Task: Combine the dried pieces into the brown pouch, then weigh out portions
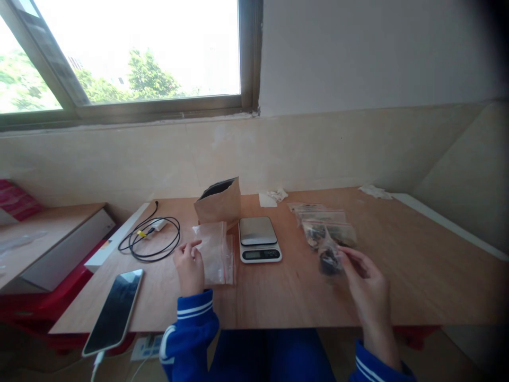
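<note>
My right hand [368, 284] pinches the edge of a clear zip bag [329, 259] with dark contents, at the right of the table. Just behind it lie several filled zip bags [324, 220] with reddish seal strips, overlapping one another. My left hand [190, 265] hovers by a stack of flat clear zip bags [214, 249], its fingers apart and loosely bent, with nothing visible in them. Between the hands sits a white kitchen scale [260, 240] with a steel plate; its display is too dim to read. Behind the flat bags a brown paper pouch [218, 204] stands with its top open.
A coiled black cable [149, 260] with a white plug lies at the left. A phone [114, 310] with a charging lead rests at the front left edge. Crumpled tissue [277, 195] lies by the wall, and another white scrap [376, 191] at the back right.
</note>
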`<state>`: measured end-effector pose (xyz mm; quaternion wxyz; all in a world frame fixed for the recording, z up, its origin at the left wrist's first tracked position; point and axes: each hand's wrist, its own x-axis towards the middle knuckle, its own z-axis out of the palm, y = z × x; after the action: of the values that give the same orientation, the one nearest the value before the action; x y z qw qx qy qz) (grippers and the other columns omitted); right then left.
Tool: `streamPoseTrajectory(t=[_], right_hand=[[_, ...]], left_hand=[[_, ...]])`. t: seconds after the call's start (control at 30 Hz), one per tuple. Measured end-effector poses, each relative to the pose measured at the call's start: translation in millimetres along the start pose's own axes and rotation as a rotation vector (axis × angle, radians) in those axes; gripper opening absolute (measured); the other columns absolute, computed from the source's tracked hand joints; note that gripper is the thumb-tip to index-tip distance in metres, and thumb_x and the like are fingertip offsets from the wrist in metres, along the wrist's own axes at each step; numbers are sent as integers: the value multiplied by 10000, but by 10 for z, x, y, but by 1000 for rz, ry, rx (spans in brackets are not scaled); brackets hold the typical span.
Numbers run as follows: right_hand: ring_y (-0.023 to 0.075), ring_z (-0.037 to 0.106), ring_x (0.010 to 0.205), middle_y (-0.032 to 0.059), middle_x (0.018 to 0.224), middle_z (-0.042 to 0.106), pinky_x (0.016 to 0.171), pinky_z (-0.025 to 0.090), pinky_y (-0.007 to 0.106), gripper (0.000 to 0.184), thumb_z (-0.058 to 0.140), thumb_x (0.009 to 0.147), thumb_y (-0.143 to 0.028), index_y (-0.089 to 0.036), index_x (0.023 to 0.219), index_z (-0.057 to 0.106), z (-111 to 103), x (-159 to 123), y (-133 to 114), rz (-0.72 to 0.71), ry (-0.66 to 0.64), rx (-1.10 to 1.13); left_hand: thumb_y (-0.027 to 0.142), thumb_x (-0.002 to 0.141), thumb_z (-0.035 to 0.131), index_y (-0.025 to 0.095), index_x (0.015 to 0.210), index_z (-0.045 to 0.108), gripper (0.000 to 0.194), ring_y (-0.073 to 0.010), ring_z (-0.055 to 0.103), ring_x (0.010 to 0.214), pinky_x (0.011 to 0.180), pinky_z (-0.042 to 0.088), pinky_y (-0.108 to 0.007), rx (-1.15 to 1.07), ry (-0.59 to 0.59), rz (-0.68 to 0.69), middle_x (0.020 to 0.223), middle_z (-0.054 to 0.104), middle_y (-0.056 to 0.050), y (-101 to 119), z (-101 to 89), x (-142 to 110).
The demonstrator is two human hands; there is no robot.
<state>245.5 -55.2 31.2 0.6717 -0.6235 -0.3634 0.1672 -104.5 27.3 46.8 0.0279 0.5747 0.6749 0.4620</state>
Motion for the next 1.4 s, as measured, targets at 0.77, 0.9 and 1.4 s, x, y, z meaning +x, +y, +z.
streamPoseTrajectory(t=[0.77, 0.9, 1.4], right_hand=[[193, 615, 764, 75, 910, 665, 640, 477, 295, 372, 654, 705, -451, -185, 954, 580, 792, -495, -312, 252, -217, 298], [161, 551, 663, 25, 760, 594, 603, 433, 266, 297, 530, 815, -499, -209, 876, 513, 860, -645, -433, 48, -202, 131], [158, 568, 612, -20, 665, 582, 546, 371, 223, 243, 416, 904, -418, -224, 789, 506, 774, -833, -655, -12, -817, 31]], left_hand=[[430, 749, 645, 169, 763, 509, 294, -38, 324, 439, 425, 223, -171, -1063, -791, -363, 570, 420, 77, 790, -27, -695], [392, 742, 665, 179, 792, 497, 275, -68, 451, 531, 505, 348, -182, -1128, -728, -367, 644, 502, 48, 857, -9, -762], [377, 851, 518, 179, 840, 550, 201, -139, 516, 786, 742, 409, -224, -952, -720, -213, 749, 535, 12, 1028, -38, -952]])
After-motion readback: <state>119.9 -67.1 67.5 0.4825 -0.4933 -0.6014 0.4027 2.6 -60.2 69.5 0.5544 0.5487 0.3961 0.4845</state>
